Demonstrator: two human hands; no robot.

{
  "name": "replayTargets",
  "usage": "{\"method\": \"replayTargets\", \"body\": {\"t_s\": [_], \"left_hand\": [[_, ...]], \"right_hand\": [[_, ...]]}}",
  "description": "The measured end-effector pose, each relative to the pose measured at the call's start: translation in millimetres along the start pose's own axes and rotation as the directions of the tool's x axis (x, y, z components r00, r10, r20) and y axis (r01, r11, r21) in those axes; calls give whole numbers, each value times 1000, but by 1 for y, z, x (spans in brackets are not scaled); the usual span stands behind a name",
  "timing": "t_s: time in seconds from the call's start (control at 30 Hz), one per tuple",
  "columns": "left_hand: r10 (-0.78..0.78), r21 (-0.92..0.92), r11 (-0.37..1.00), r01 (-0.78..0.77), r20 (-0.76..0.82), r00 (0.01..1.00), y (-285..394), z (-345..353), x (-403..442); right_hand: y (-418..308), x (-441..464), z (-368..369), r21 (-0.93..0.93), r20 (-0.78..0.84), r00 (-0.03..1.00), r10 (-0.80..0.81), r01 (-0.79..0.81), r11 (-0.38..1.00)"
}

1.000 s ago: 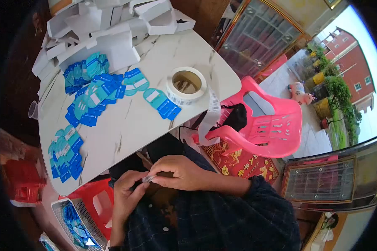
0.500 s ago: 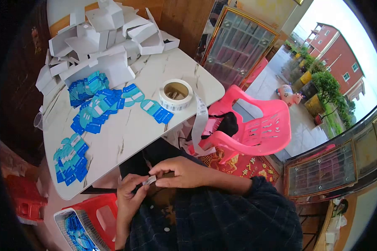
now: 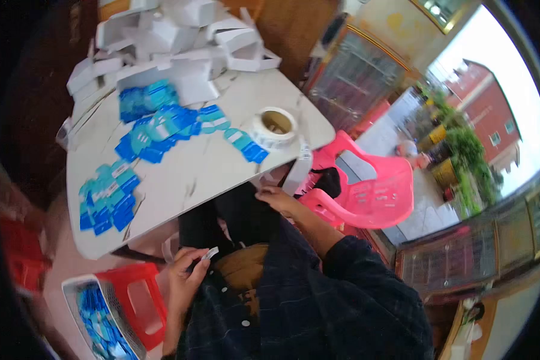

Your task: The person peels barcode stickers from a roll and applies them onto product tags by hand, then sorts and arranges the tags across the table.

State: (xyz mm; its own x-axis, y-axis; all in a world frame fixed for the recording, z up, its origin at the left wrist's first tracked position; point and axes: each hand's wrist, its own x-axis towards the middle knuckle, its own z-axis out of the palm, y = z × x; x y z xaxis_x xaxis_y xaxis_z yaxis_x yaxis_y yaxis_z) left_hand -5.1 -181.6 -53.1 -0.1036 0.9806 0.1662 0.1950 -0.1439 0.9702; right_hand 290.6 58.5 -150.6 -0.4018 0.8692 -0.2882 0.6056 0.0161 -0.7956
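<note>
Low over my lap, my left hand (image 3: 187,273) pinches a small white label (image 3: 210,253) between thumb and fingers. Just under the table's front edge is my right hand (image 3: 276,199), left of the hanging label strip (image 3: 297,174); its fingers are blurred, and I cannot tell whether they touch anything. The strip runs down from a label roll (image 3: 274,127) lying on the table. Left of the roll, a teal and blue card (image 3: 246,146) lies beside a heap of similar cards (image 3: 156,133). Another spread of cards (image 3: 108,195) covers the table's near left corner.
White cardboard boxes (image 3: 180,36) are piled at the back of the marbled table (image 3: 204,168). A pink plastic chair (image 3: 378,192) holding a black item stands at right. On a red stool (image 3: 144,300) at lower left is a white basket (image 3: 72,294) of blue cards.
My right hand has left my left hand and moved up and right towards the table edge and strip. My left hand keeps the label. The camera view has shifted and blurred.
</note>
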Motion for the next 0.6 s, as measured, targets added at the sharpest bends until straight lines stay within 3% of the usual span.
{"method": "replayTargets", "body": {"t_s": [0.03,0.13,0.17,0.27,0.33,0.37,0.5,0.53,0.57,0.6], "left_hand": [[-24,1,1000,24,-50,998,-1,0,-1],[13,-13,1000,-13,2,1000,-13,-5,-7],[29,-6,1000,-29,10,1000,-16,-5,-7],[80,-58,995,-81,-20,997,-16,-5,-9],[140,-73,987,-145,-75,987,-18,-4,-15],[99,-62,992,-107,-127,987,-18,-5,-20],[37,-150,987,-64,-180,983,-23,-8,-32],[26,-163,985,-59,-198,980,-28,-7,-34],[15,-177,983,-54,-212,977,-32,-5,-36],[5,-190,981,-49,-226,974,-33,-4,-38]], "right_hand": [[23,11,-2,-17,51,999,-14,15,1000],[97,44,-2,-403,111,970,-218,244,882],[96,42,-1,-393,203,950,-237,301,869],[70,32,-8,-197,54,982,181,-168,966],[14,19,-27,-90,-32,868,496,-496,863],[8,30,-6,-133,20,871,490,-484,865],[-13,46,-1,90,101,868,486,-495,864],[-65,125,20,155,104,866,489,-500,852],[-31,80,-6,222,104,862,495,-506,834],[-99,166,32,289,106,859,501,-509,811]]}}
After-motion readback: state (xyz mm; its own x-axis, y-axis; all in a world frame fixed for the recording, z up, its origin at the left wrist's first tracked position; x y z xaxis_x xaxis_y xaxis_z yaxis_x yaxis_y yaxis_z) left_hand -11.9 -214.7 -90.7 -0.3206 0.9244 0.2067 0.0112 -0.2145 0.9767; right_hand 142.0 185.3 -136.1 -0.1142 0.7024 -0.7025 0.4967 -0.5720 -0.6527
